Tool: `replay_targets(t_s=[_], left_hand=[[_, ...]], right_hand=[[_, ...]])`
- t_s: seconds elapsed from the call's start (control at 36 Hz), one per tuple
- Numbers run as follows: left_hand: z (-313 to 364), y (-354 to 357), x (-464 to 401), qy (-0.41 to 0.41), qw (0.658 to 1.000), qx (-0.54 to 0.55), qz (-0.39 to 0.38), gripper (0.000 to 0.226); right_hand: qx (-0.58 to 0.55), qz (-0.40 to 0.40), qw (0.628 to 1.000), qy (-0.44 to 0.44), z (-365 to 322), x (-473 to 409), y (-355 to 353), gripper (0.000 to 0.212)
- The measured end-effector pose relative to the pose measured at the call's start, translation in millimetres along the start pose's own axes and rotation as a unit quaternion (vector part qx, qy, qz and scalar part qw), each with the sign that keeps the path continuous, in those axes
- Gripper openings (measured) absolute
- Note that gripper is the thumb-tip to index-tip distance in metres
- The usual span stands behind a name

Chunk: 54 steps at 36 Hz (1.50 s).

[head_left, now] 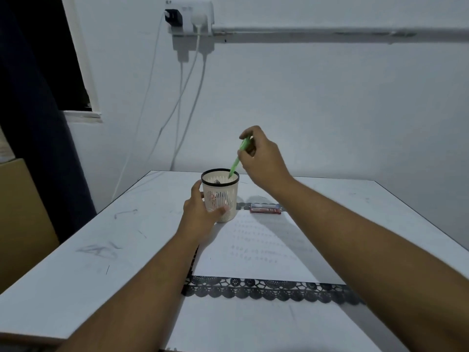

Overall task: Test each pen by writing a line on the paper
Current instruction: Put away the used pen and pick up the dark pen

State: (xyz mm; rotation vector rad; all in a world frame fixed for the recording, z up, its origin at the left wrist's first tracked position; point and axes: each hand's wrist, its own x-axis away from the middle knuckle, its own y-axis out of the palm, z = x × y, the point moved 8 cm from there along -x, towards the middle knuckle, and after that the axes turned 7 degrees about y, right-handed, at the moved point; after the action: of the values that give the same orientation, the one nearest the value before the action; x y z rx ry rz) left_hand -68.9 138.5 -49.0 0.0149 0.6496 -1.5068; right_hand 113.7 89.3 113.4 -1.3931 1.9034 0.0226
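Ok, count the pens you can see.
2. A green pen is pinched in the right hand, tip inside the pen cup. A dark pen lies inside it. The cup wall may hide more.

The person shows as 2 bare forearms and 2 hands, entering from the bottom edge of the frame. The left hand (200,212) sits left of centre, the right hand (261,158) a little above centre. No sleeve covers either arm up to where the frame cuts them off. Neither wrist carries a watch, band or bracelet, and no ring shows on the fingers in view. Fingernails are short and unpainted where they can be made out.
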Motion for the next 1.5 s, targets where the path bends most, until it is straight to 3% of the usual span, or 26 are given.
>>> replay_targets(t_s=[0.11, 0.36, 0.58, 0.72, 0.83, 0.89, 0.94, 1.06, 1.08, 1.14, 1.25, 1.5], left_hand=[[-4, 1, -1, -0.005, 1.0, -0.001, -0.007, 0.104], [-1, 0, -2, 0.001, 1.0, -0.002, -0.009, 0.102], [1, -1, -3, 0.013, 1.0, -0.004, -0.001, 0.088], [-1, 0, -3, 0.007, 1.0, -0.004, -0.006, 0.091], [7, -6, -1, 0.017, 0.999, -0.021, 0.026, 0.109], [24, -17, 6, 0.06, 0.994, -0.045, 0.074, 0.11], [54, -29, 16, 0.145, 0.978, -0.077, 0.128, 0.096], [112, -29, 45, 0.324, 0.909, -0.174, 0.195, 0.037], [122, -21, 50, 0.354, 0.894, -0.201, 0.187, 0.023], [132, -1, 53, 0.383, 0.881, -0.245, 0.132, 0.025], [115, 49, 53, 0.315, 0.904, -0.285, -0.052, 0.036], [80, 76, 58, 0.199, 0.908, -0.33, -0.167, 0.044]], right_hand=[[0.135, -0.019, 0.99, -0.024, 6, -3, 20, 0.029], [0.299, -0.049, 0.952, -0.052, 20, -3, 52, 0.031], [0.308, -0.114, 0.943, -0.053, 22, 0, 63, 0.025], [0.25, -0.074, 0.964, -0.047, 24, 7, 47, 0.028], [0.174, -0.029, 0.984, -0.025, 33, 15, 18, 0.022], [0.155, -0.02, 0.988, -0.01, 41, 23, 6, 0.013], [0.146, -0.03, 0.989, 0.022, 52, 33, -5, 0.013], [0.217, -0.086, 0.969, 0.08, 81, 63, -19, 0.034], [0.241, -0.097, 0.962, 0.085, 87, 70, -22, 0.036], [0.275, -0.113, 0.95, 0.098, 95, 80, -28, 0.04], [0.33, -0.144, 0.927, 0.1, 102, 99, -32, 0.04], [0.397, -0.184, 0.895, 0.085, 118, 125, -20, 0.042]])
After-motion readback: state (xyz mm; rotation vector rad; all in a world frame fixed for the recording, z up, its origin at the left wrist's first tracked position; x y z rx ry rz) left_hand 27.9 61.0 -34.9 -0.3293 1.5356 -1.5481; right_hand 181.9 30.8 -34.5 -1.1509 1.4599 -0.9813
